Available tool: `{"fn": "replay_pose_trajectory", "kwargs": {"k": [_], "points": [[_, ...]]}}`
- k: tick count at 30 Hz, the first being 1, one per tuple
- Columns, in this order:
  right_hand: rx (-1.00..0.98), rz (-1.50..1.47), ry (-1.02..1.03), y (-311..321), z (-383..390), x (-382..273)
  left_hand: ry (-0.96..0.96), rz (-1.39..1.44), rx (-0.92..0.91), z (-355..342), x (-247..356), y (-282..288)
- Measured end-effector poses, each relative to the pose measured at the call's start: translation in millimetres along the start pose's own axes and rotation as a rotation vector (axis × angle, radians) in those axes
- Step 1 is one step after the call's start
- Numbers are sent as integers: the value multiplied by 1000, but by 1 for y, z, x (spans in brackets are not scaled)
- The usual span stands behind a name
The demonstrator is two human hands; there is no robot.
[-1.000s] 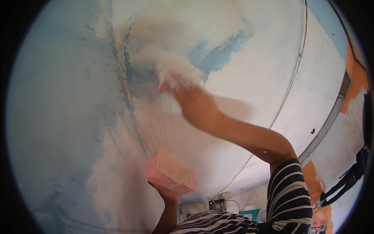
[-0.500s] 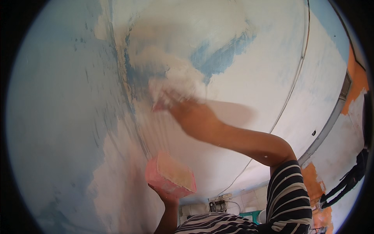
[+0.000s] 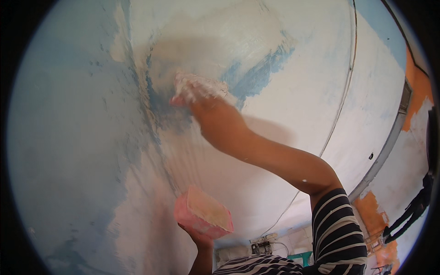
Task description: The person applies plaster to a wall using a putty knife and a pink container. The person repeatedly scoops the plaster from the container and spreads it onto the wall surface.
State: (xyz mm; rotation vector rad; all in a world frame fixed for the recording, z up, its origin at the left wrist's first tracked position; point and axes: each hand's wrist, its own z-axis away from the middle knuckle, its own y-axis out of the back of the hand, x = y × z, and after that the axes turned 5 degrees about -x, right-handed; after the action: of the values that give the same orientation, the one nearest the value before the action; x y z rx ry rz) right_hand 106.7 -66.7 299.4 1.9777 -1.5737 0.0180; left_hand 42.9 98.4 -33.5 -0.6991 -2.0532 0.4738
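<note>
My left hand [image 3: 200, 237] holds up a pink rectangular tub [image 3: 185, 208] from below, low in front of the wall. Pale paste [image 3: 208, 211] shows across the tub's top. My right hand [image 3: 198, 93] is at the wall [image 3: 284, 110], coated with white paste and closed around a pinkish piece [image 3: 177, 100]. Paste and blur hide whether that piece is a cloth or a spreader. Just right of this hand, a blue patch [image 3: 259, 75] shows between whitish coated areas.
A wall corner [image 3: 145, 103] runs down left of my right hand. A thin cable [image 3: 341, 110] hangs down the wall to the right. At the bottom stands a dark machine-like object [image 3: 262, 247] by tiles. Dark clothing [image 3: 412, 211] hangs at the far right.
My right hand has moved up along the wall with the pinkish piece. In the picture, the tub and my left hand sit slightly lower and farther right.
</note>
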Motion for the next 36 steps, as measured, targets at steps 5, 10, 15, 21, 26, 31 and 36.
{"fn": "replay_pose_trajectory", "kwargs": {"k": [5, 10, 15, 21, 26, 31, 36], "points": [[390, 64, -326, 97, -52, 73, 51, 73, 55, 6, -7, -1], [-31, 313, -314, 31, -45, 52, 57, 26, 74, 4, -6, 4], [-91, 140, 134, -13, 1, -29, 50, 18, 3, -2, 2, -5], [283, -109, -421, 94, -33, 52, 34, 34, -19, -2, 4, -6], [44, 244, -515, 33, 15, 81, 35, 28, -6, -6, 11, -19], [-48, 135, 21, -3, 64, 0, -35, -136, -73, -18, 32, -38], [323, -302, -551, 85, 74, 53, 30, 76, -56, -5, 5, -15]]}}
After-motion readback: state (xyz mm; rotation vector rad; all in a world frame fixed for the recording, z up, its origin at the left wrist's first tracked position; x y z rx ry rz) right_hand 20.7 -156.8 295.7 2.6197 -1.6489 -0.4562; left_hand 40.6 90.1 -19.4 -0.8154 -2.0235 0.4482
